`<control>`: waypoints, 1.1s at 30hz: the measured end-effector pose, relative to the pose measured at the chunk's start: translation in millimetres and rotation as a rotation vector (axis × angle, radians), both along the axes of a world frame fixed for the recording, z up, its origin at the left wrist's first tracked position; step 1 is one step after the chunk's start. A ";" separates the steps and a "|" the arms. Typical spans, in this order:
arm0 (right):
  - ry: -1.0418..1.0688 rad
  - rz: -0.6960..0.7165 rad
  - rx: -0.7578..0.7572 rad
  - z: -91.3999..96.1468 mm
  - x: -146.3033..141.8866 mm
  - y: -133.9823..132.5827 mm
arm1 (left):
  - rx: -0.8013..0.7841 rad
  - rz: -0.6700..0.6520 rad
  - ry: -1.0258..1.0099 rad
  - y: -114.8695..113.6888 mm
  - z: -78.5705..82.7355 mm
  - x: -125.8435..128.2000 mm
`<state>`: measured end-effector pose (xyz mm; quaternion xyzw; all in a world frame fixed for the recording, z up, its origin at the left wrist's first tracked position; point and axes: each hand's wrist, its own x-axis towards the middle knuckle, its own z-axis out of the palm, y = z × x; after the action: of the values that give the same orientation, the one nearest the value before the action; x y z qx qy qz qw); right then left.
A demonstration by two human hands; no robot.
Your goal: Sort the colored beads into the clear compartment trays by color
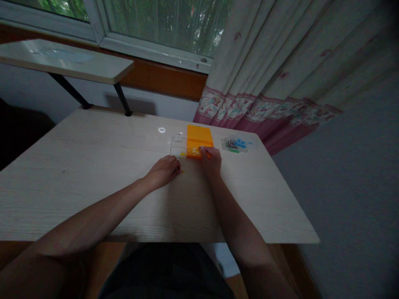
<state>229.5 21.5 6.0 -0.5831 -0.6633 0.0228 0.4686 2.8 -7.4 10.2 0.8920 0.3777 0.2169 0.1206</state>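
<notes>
**mossy_k:** ok so what's the setup? looks pretty dim.

**tinbox:** yeah, low light. There's a pale wood-grain desk (93,174) pushed up against a wall under a window (162,25) with green trees outside. A flowery curtain (274,70) with a pink hem hangs down on the right, just past the desk's far corner. At the back left a little white shelf (68,62) stands on black legs.

**mossy_k:** and what's on the desk?

**tinbox:** not much. An orange box (199,138) sits toward the far side, with a clear tray (178,145) right up against its left edge. Just to the right of the box, not touching it, is a clear bag (238,144) of small blue and dark pieces.

**mossy_k:** hands?

**tinbox:** both bare arms reach straight out over the desk. The left hand (164,170) lies palm down on the wood in front of the tray. Its fingers are curled, with the tips right by a tiny yellow bit (183,170) on the desk. I can't tell if it's pinching the bit or just next to it. The right hand (211,162) is at the box's near edge, with its fingers bent in against the little yellow pieces there. A sliver of orange shows by its fingers, but it's too small to say whether the hand is gripping anything.
</notes>
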 end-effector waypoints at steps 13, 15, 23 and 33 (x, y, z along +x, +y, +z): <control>-0.068 0.032 0.037 2.5 -2.7 -0.6 | -0.248 0.082 -0.351 6.6 -6.8 -0.8; -0.110 0.080 0.036 5.1 -6.7 -2.5 | -0.427 0.133 -0.603 11.2 -9.0 -1.2; -0.276 0.350 0.169 12.4 -43.6 -25.5 | -0.801 0.160 -1.135 11.8 -3.4 0.5; -0.494 0.330 0.124 19.9 -58.1 -40.5 | -0.822 0.104 -1.231 12.2 -12.7 4.8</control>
<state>171.4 -19.0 25.9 -0.4256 -0.8431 -0.0844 0.3177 7.6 4.8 -2.5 0.4730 0.3340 0.5244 0.6243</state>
